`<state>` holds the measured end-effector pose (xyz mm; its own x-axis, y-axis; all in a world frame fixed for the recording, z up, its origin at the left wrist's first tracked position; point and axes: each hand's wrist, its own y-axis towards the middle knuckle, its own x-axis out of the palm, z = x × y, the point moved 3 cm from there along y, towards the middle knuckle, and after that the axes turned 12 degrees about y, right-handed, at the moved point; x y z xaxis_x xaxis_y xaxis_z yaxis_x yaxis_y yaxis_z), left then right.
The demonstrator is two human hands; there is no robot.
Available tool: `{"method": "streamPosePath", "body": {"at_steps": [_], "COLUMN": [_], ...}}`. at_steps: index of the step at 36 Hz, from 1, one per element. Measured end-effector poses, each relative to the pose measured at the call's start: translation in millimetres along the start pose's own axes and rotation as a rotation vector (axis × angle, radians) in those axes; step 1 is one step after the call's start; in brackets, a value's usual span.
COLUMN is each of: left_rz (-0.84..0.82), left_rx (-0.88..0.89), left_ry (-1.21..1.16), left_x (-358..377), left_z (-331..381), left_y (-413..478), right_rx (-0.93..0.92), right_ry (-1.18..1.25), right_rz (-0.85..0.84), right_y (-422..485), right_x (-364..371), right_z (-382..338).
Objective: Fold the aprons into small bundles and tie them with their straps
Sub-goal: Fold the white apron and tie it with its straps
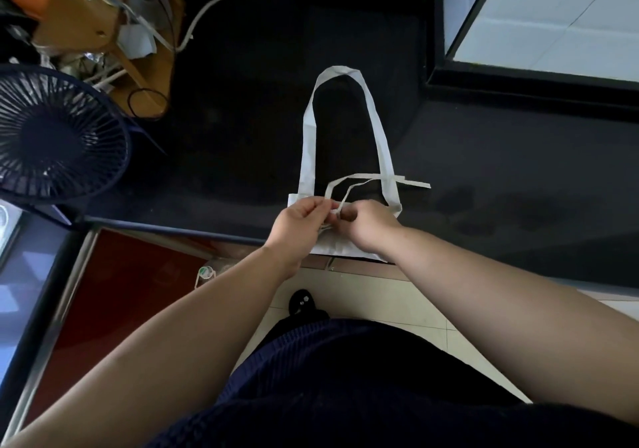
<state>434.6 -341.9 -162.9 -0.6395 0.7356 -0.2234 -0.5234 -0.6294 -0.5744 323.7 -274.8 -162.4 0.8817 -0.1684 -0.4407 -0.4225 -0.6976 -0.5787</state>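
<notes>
Dark matte countertop [518, 171] was spread mid-frame, with the folded white cloth apron [337, 245] laid at its near edge. Thin white straps [345, 181] were pinched in the curled fingers of the left hand [301, 219] and right hand [370, 226]. The cloth was judged soft, light and limp, best gripped close to the knot.

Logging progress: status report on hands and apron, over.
Left hand and right hand pinching thin straps over folded apron. Neck loop flat on counter. Nothing blocking.

One head-worn camera looks steeply down and slightly forward, close above the dark table [518, 188], with left hand [301, 221] and right hand [371, 224] near centre frame.
</notes>
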Motion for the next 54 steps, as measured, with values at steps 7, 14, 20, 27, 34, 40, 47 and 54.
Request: {"method": "streamPosePath", "body": {"at_steps": [7,14,20,27,34,40,47,54], "left_rz": [0.038,0.019,-0.158,-0.145,-0.295,-0.292,-0.180,-0.271], "left_rx": [-0.064,0.030,-0.056,-0.014,0.004,-0.032,-0.103,-0.044], "left_ry": [-0.088,0.274,0.160,0.014,0.160,0.190,-0.068,-0.128], "left_x": [-4.8,6.2,-0.8,-4.2,-11.5,-12.2,-17.0,-12.1], "left_z": [-4.6,4.0,7.7,3.5,5.2,3.7,-1.3,2.7], "left_y": [1.5,1.0,-3.0,-2.4,-0.8,6.3,9.1,4.8], "right_rx": [0.044,-0.166,-0.137,-0.043,0.050,0.044,0.001,0.049], "right_ry": [0.280,0.482,0.455,0.475,0.490,0.489,0.151,0.522], "right_rz": [0.130,0.036,-0.051,-0.102,-0.106,-0.164,-0.155,-0.069], "right_y": [1.0,-13.1,-13.2,-11.2,-6.8,-9.4,-7.1,-0.7], "right_x": [6.5,-0.9,-10.2,-12.3,-13.6,-13.9,-17.1,-12.4], "right_z": [8.6,7.0,3.2,9.6,2.5,0.6,-3.5,2.9]}}
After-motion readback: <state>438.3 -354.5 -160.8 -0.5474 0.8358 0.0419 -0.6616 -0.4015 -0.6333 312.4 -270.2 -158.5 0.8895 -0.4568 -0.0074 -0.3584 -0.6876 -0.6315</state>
